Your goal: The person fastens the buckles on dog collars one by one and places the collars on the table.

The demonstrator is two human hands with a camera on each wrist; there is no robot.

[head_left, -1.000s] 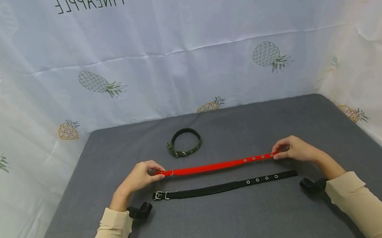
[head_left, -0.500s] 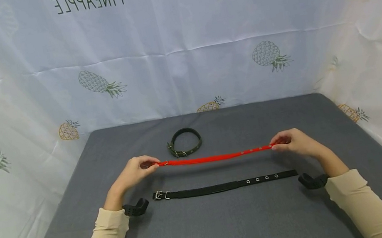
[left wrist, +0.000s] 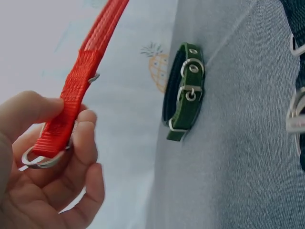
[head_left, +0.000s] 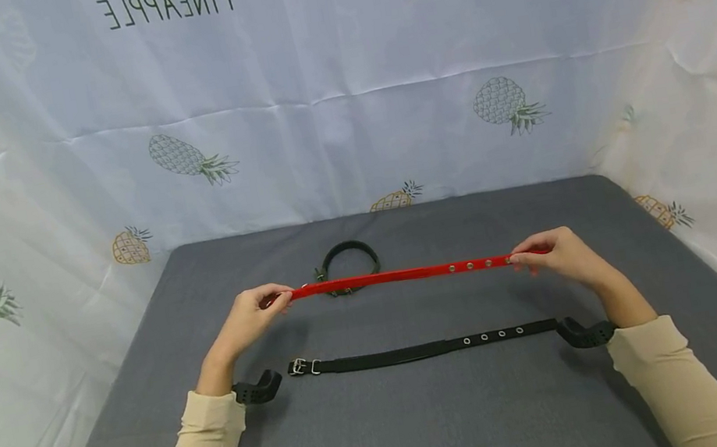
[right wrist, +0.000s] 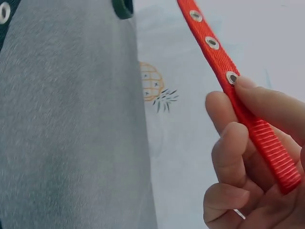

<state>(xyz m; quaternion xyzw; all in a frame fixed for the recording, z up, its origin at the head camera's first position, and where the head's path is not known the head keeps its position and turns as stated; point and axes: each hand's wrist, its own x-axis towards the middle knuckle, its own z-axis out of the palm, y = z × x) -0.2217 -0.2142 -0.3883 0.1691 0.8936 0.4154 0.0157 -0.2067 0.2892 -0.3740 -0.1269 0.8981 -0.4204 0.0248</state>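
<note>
A red pet collar (head_left: 382, 278) is stretched out straight between both hands, lifted above the table. My left hand (head_left: 251, 316) pinches its buckle end between thumb and fingers; the metal buckle (left wrist: 44, 161) shows in the left wrist view. At the other end, my right hand (head_left: 562, 258) pinches the strap beside the last eyelet (right wrist: 232, 78), and the ribbed tip lies across the palm. Behind the red strap a green collar (left wrist: 189, 90), buckled into a loop, stands on the table. Nearer the person, a black collar (head_left: 388, 358) lies flat and unbuckled.
A grey cloth covers the table (head_left: 407, 429). White curtains (head_left: 346, 146) printed with pineapples hang at the back and sides. Each wrist wears a black camera mount; the right one (head_left: 585, 333) appears close to the black collar's tip in the head view.
Both hands have raised the red collar off the table and away from the person. In the head view it now crosses in front of the green collar. The black and green collars have stayed put.
</note>
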